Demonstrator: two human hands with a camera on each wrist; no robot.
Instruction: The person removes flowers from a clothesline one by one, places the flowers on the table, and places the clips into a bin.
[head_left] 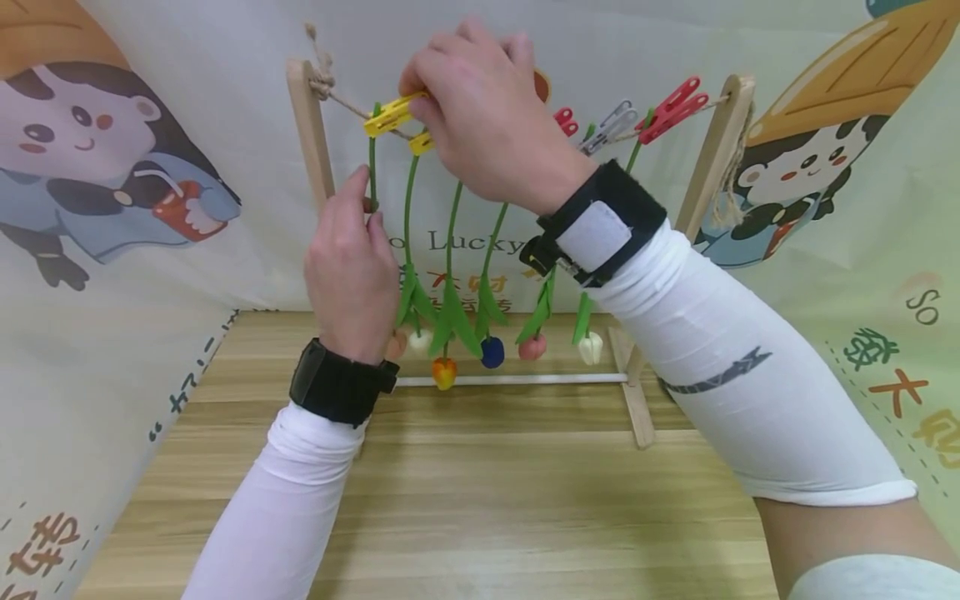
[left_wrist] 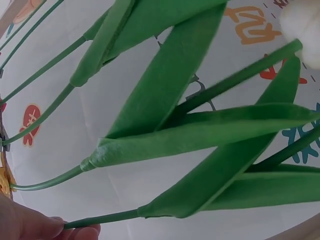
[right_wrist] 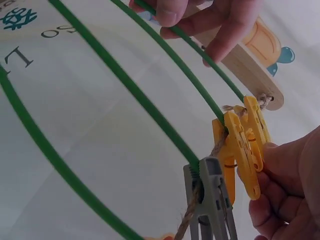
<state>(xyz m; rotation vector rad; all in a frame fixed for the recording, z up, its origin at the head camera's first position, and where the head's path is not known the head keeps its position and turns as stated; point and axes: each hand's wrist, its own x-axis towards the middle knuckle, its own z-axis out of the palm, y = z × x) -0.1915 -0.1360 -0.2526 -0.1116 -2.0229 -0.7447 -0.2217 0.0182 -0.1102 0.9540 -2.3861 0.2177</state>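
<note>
Five flowers already hang pegged from the twine (head_left: 352, 107), while the right hand (head_left: 480, 117) pinches the yellow peg (head_left: 390, 115) at the far-left stem (head_left: 371, 162), which the left hand (head_left: 352, 267) holds.

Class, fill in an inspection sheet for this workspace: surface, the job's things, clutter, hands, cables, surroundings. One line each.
Surface: wooden tabletop, bare in front of the rack.
Job's things: wooden rack with twine line; artificial tulips hang head-down from pegs; leftmost stem sits under the yellow clothespin.
Clutter: nothing seen.
Hands: right hand has its grip on the yellow clothespin; left hand pinches the leftmost stem.
Cables: nothing seen.
Surroundings: cartoon-printed cloth backdrop; red clothespins and a grey clothespin further along the line.
</note>
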